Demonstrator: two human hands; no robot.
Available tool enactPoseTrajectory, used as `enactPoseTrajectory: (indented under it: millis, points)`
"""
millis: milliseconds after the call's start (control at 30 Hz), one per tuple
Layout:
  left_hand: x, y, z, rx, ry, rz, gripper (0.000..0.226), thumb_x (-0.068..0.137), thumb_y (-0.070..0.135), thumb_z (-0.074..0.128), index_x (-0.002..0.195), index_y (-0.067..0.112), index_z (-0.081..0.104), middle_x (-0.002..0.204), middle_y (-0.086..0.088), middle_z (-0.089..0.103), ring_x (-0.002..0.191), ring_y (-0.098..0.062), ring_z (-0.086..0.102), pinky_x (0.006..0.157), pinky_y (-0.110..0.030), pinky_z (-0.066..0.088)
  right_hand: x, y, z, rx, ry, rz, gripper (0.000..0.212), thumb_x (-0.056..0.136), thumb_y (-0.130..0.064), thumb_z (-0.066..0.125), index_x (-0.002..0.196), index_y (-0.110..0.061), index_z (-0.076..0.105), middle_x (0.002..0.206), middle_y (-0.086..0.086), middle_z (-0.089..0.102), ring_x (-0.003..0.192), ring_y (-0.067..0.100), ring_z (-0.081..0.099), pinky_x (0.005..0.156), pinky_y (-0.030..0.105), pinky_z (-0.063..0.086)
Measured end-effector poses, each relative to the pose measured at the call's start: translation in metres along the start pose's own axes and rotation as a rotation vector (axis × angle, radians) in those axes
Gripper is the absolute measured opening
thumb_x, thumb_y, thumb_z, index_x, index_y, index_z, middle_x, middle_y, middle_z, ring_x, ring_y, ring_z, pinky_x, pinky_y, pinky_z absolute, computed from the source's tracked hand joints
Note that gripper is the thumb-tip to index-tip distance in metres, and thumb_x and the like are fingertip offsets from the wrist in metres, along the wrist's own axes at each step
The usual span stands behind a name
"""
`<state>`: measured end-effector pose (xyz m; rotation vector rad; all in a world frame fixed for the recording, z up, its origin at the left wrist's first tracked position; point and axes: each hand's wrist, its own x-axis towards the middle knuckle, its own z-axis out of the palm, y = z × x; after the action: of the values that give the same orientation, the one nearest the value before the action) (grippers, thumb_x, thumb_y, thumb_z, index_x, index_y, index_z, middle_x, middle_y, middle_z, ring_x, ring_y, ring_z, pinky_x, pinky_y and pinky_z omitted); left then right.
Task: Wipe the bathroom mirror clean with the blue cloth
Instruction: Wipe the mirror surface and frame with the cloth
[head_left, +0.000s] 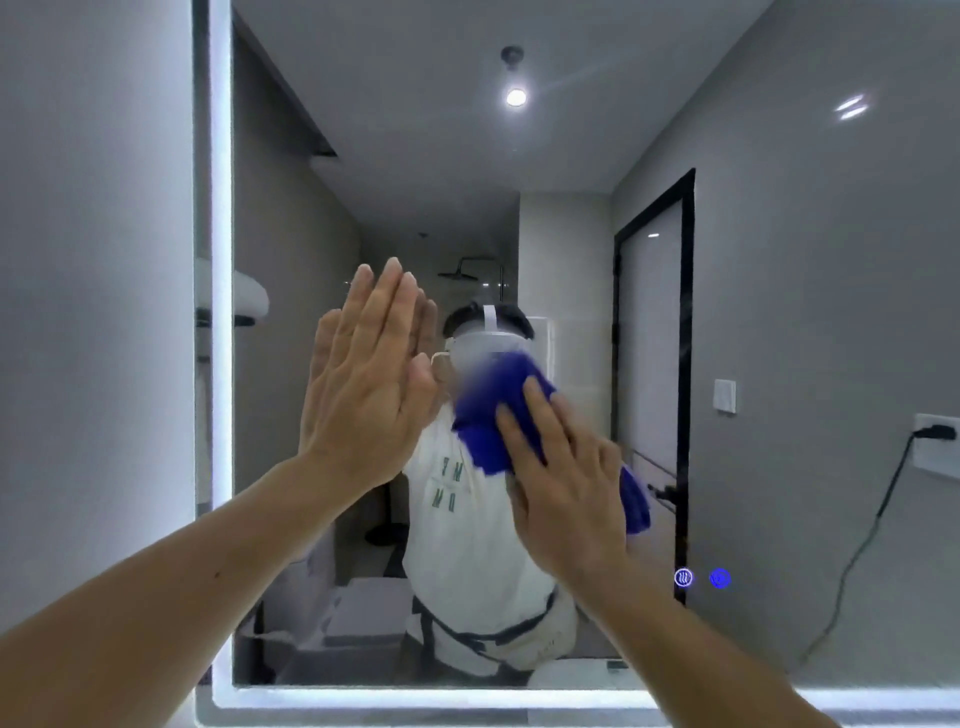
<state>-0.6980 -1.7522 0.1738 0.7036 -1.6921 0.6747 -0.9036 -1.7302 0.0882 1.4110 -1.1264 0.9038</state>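
Mirror (415, 156) wiping judged under way, extent cleaned not discernible: blue cloth (493, 415) pressed to centre glass under right hand (566, 483), fingers straight; left hand (363, 374) just left, flat, fingers straight, holding nothing.

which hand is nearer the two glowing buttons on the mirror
Right. The right hand, pressing the cloth, is just up and left of the buttons; the left hand is flat at the mirror much farther left.
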Motion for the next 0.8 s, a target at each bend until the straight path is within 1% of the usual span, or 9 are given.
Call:
enactPoseTrajectory:
  millis: [100,167,267,400,467,600,667,733,800]
  points:
    - [0.0,-0.001,-0.003,0.025,-0.006,0.037,0.061,0.099,0.033,0.023,0.156,0.014,0.014,0.165,-0.001,0.007,0.152,-0.015,0.0,0.123,-0.039,0.004,-0.049,0.003,-0.002,-0.04,-0.182,-0.423,0.063,0.083,-0.026,0.062,0.144,-0.028,0.045,0.157,0.002,0.032,0.135,0.026,0.038,0.097,0.044,0.037]
    - [0.003,0.001,-0.004,0.046,-0.033,0.04,0.061,0.099,0.034,0.022,0.156,0.015,0.01,0.165,0.0,0.005,0.152,-0.013,-0.003,0.123,-0.04,0.003,-0.025,0.03,-0.009,-0.049,-0.134,-0.473,0.057,0.087,-0.022,0.058,0.143,-0.027,0.046,0.155,0.003,0.038,0.133,0.025,0.041,0.096,0.043,0.037]
    - [0.012,0.004,-0.009,0.063,-0.042,0.023,0.061,0.098,0.033,0.02,0.155,0.016,0.007,0.165,0.002,0.002,0.151,-0.011,-0.006,0.123,-0.039,0.002,0.055,0.081,-0.023,-0.106,0.049,-0.091,0.062,0.084,-0.022,0.071,0.141,-0.018,0.047,0.151,0.01,0.042,0.126,0.032,0.044,0.095,0.047,0.037]
    - [0.026,-0.001,-0.024,0.053,0.027,0.024,0.061,0.097,0.031,0.022,0.155,0.014,0.013,0.164,0.003,0.005,0.151,-0.012,-0.003,0.123,-0.036,0.0,0.168,0.105,-0.043,-0.068,0.086,0.627,0.067,0.092,-0.024,0.051,0.153,-0.017,0.024,0.16,0.014,0.018,0.134,0.041,0.03,0.103,0.058,0.032]
    - [0.032,-0.005,-0.03,0.051,0.057,0.02,0.062,0.096,0.031,0.021,0.155,0.012,0.016,0.163,0.002,0.008,0.151,-0.013,0.0,0.122,-0.035,0.0,0.2,0.067,-0.039,-0.071,0.069,0.683,0.073,0.093,-0.025,0.05,0.156,-0.017,0.015,0.163,0.015,0.009,0.139,0.042,0.024,0.106,0.058,0.03]
    - [0.038,-0.01,-0.033,0.053,0.085,0.039,0.059,0.099,0.029,0.024,0.155,0.009,0.019,0.163,-0.003,0.012,0.152,-0.017,0.003,0.123,-0.041,0.006,0.183,-0.032,-0.014,-0.006,0.03,0.149,0.064,0.096,-0.027,0.045,0.154,-0.018,0.022,0.163,0.011,0.013,0.142,0.035,0.024,0.104,0.053,0.033]
    - [0.039,-0.013,-0.033,0.039,0.073,0.038,0.059,0.1,0.029,0.026,0.156,0.013,0.015,0.164,0.0,0.009,0.152,-0.014,0.0,0.124,-0.04,0.004,0.134,-0.059,-0.003,0.017,-0.042,-0.113,0.07,0.087,-0.026,0.062,0.15,-0.02,0.031,0.16,0.008,0.02,0.141,0.033,0.029,0.102,0.052,0.038]
    - [0.038,-0.014,-0.031,0.04,0.064,0.047,0.06,0.1,0.03,0.025,0.157,0.016,0.012,0.165,0.003,0.005,0.151,-0.012,-0.003,0.123,-0.04,0.003,0.078,-0.058,0.002,0.029,-0.145,-0.386,0.074,0.08,-0.023,0.07,0.147,-0.022,0.037,0.157,0.006,0.027,0.138,0.031,0.034,0.099,0.05,0.043]
    - [0.037,-0.013,-0.027,0.051,0.052,0.075,0.061,0.1,0.031,0.026,0.157,0.016,0.012,0.165,0.002,0.004,0.151,-0.012,-0.003,0.123,-0.042,0.006,0.038,-0.031,-0.001,-0.034,-0.232,-0.592,0.07,0.082,-0.021,0.063,0.147,-0.024,0.036,0.157,0.004,0.031,0.137,0.029,0.036,0.1,0.048,0.043]
